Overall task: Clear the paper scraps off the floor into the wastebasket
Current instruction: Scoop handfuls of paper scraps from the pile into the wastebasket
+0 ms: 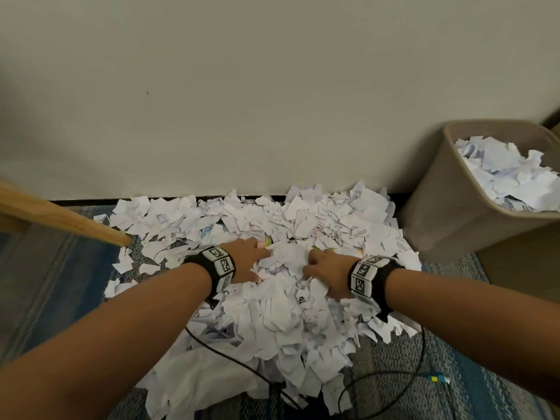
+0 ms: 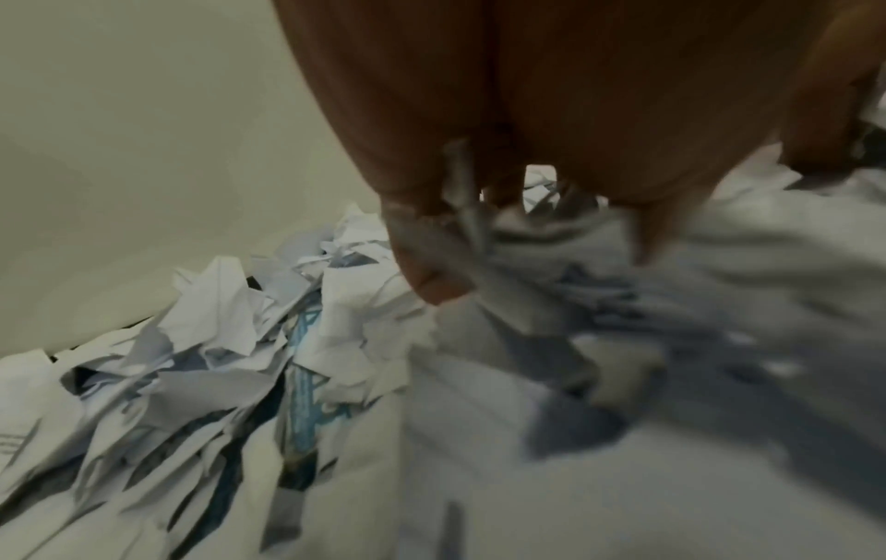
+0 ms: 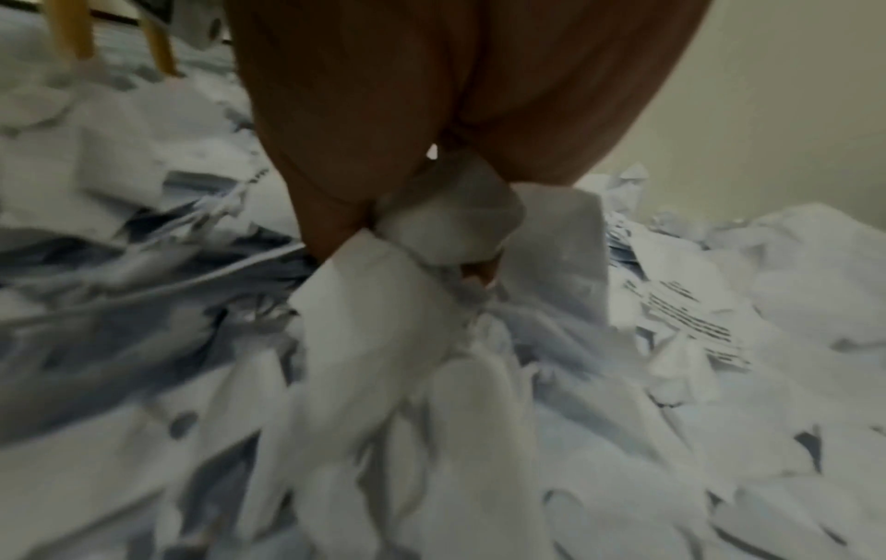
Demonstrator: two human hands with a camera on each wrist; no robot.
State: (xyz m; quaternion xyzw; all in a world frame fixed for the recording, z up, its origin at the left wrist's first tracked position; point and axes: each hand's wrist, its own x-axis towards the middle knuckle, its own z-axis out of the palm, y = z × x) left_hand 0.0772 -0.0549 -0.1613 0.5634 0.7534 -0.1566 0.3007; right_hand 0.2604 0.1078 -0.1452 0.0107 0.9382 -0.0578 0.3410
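paper scraps (image 1: 266,313) heaped between wastebasket (image 1: 445,201) and wooden leg (image 1: 60,218).

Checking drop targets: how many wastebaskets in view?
1. The wastebasket stands at the right against the wall, beside the paper scraps, already partly filled. Others may sit out of frame.

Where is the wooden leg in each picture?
Head view: the wooden leg slants in from the left edge and ends at the paper scraps.
Left wrist view: not in it.
Right wrist view: two wooden legs show at the top left; which one matches is unclear.
Shared landmark: the pale wall behind the pile, at upper left in the left wrist view and upper right in the right wrist view.
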